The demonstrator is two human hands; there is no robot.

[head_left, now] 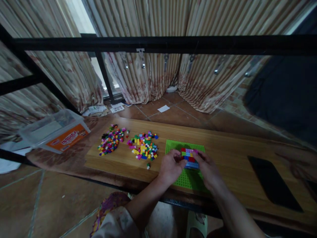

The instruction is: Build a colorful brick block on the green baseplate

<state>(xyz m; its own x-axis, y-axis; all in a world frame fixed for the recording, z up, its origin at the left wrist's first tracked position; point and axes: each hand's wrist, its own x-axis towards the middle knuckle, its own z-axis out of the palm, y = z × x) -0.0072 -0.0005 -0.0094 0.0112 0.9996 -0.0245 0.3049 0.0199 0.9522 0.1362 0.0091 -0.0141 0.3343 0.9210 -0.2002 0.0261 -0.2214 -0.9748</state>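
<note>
Multicoloured plastic brick block (pixel 190 154), small and rectangular, sits over the studded bright-green baseplate (pixel 189 180); whether it is pressed onto the studs or held just above them, I cannot tell. The left hand (pixel 172 166) and right hand (pixel 207 167) grip it from opposite sides, fingers curled in. It should be light and stiff, with smooth, slightly slick faces, and likely to split at a seam if twisted; low on both side walls seems the safest hold. Far to the left, a clear plastic box (pixel 42 141) with an orange label (pixel 69 137) shows something pale and flat through its wall, too blurred to identify.
</note>
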